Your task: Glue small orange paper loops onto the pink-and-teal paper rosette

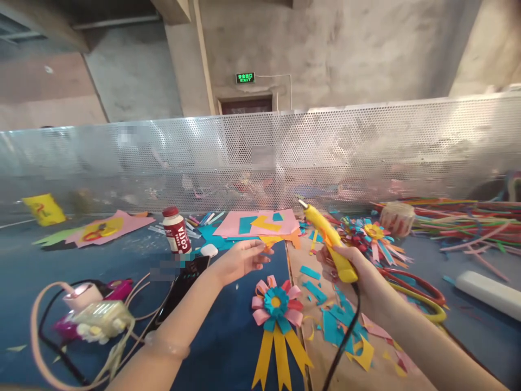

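Note:
In my right hand [350, 266] is a yellow hot glue gun [328, 231], its metal nozzle pointing up and to the left and its black cord [345, 336] hanging down. My left hand [244, 258] reaches over the blue table, its fingers loosely curled and apart, with nothing clearly seen in them. Just beyond its fingertips lies a piece of orange-yellow paper [272, 240]. Below and between both hands lies a paper rosette [277, 301] with pink and red loops, a blue ruffled middle, a yellow centre and yellow ribbon tails [280, 358].
Blue paper scraps [340, 323] cover brown cardboard [321, 364]. Scissors [423, 293] and finished rosettes [372, 233] sit right. A COSTA bottle [177, 231], a black phone [179, 293] and tangled plugs [100, 320] are left. Pink sheets [228, 224] lie before a perforated metal screen [325, 152].

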### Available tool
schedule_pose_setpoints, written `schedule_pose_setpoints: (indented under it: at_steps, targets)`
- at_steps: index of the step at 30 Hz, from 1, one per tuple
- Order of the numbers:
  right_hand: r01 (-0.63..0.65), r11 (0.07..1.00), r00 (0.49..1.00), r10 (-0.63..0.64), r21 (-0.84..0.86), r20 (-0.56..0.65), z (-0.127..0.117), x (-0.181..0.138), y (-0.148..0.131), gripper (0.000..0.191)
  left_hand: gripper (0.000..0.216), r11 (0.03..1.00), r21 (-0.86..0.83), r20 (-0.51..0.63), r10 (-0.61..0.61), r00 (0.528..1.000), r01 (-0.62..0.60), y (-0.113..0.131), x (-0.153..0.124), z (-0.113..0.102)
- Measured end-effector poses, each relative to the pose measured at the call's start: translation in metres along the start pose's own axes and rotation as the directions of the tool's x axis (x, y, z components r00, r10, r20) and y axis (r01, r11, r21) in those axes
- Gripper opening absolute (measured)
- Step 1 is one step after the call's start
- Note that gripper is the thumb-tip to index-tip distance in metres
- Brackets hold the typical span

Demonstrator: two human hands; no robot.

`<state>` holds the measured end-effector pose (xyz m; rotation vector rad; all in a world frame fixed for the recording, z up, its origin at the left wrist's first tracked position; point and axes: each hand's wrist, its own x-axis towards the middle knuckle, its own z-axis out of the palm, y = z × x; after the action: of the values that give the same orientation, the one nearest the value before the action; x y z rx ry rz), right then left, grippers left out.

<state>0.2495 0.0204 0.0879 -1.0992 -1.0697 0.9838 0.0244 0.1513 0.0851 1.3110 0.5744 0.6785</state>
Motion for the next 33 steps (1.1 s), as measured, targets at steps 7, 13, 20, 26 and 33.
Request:
schedule_pose_setpoints:
  at_steps: [7,13,20,26,33]
  targets:
    - [0.104,0.994,0.994,-0.105,0.018,0.041,0.002,0.012,-0.012,0.036,0.024,0.99,-0.119,-0.007,-0.081,0.997,0.08,-0.007,0.0,-0.006]
    - [-0.054,0.999,0.998,0.054,-0.007,0.025,-0.002,0.008,0.0,0.029,0.028,0.987,-0.145,-0.041,-0.074,0.996,0.068,-0.006,0.0,-0.003]
    - [-0.12,0.941,0.989,0.142,-0.315,0.049,-0.005,0.003,0.002,0.037,0.026,0.997,-0.082,-0.085,-0.002,0.996,-0.005,0.0,-0.005,-0.003]
    - [0.059,0.823,0.992,0.017,-0.564,0.128,-0.004,-0.009,0.009,0.037,0.028,0.998,-0.053,-0.078,0.04,0.996,-0.045,0.004,-0.01,0.002]
    - [0.209,0.734,0.972,-0.082,-0.646,0.221,-0.004,-0.011,0.012,0.04,0.03,0.998,0.011,-0.059,0.06,0.996,-0.06,0.003,-0.012,0.004]
